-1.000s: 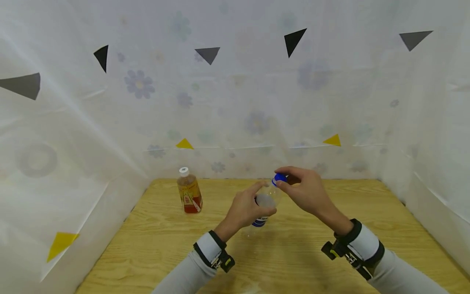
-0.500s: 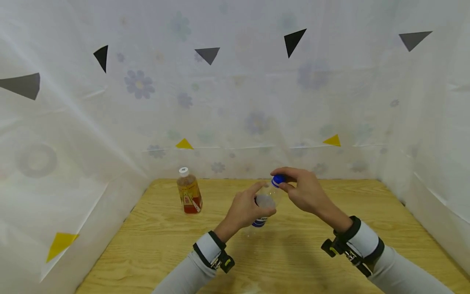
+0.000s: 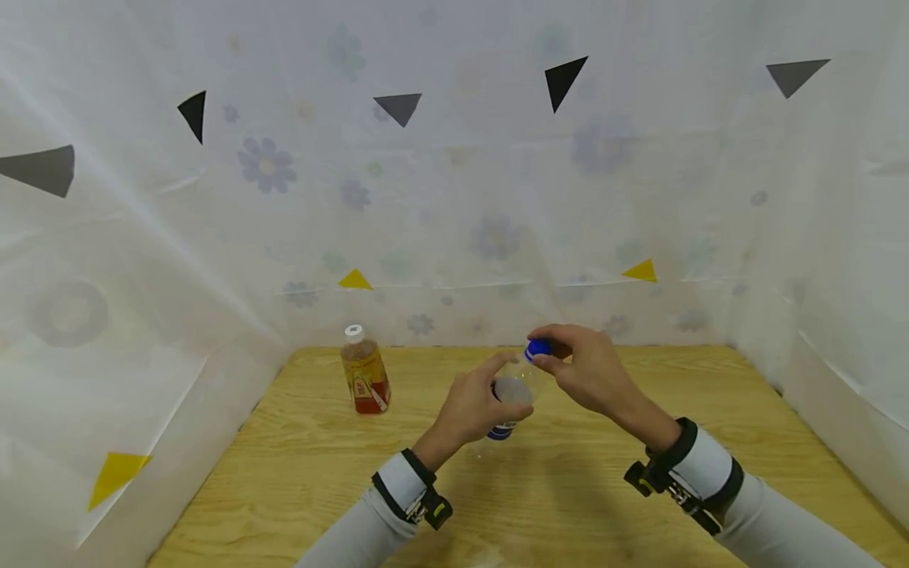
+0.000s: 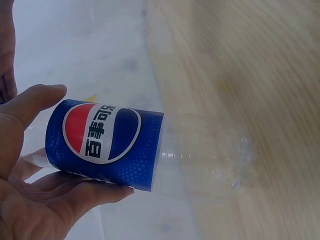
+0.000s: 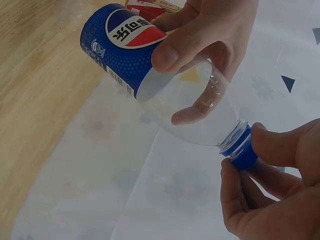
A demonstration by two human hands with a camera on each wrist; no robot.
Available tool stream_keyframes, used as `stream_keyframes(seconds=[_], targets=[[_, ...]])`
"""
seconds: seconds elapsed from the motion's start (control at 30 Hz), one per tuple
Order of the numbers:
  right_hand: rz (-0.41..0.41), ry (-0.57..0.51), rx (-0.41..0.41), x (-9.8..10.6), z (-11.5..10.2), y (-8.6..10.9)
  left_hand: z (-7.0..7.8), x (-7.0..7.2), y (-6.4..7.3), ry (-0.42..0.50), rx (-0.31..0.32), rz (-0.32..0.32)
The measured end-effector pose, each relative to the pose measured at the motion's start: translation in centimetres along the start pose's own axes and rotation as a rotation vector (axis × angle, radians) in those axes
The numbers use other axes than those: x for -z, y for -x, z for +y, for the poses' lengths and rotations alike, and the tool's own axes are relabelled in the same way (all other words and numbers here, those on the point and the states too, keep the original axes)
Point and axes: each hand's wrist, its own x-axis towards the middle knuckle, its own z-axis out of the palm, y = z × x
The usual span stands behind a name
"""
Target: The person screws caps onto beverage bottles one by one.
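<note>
From my head camera, my left hand (image 3: 474, 406) had its fingers wrapped round a clear bottle (image 3: 513, 390), which I held tilted above the wooden tabletop (image 3: 426, 489), its neck up toward my right. My right hand (image 3: 595, 375) pinched the blue cap (image 3: 537, 349) at that neck between thumb and fingers. Off to my left, well apart, a second bottle (image 3: 366, 375) stood upright on the tabletop with its white cap (image 3: 354, 333) on; it showed amber-brown above a yellow label and red lower down, though I could not tell how full it was. From my left wrist, the blue label (image 4: 104, 142) faced me with its red, white and blue emblem, my thumb on one side and fingers on the other; the lower end beyond it was see-through, with glints or droplets on the plastic and wood grain showing through. From my right wrist, one of my left fingers showed through the clear shoulder, and my right thumb and fingers gripped the cap at the ridged neck (image 5: 234, 137); how tightly it sat I could not tell.
</note>
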Motion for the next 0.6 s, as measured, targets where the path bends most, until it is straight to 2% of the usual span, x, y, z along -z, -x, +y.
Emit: stream_keyframes(seconds=[0.13,0.3,0.6], targets=[[0.044,0.035,0.016,-0.3,0.1,0.0,-0.1,0.0,0.1,0.000,0.003,0.003],[0.094,0.021,0.015,-0.8,0.3,0.0,-0.2,0.0,0.2,0.007,-0.006,0.005],[0.125,0.009,0.010,-1.4,0.6,0.1,-0.4,0.0,0.3,0.019,-0.011,0.003]])
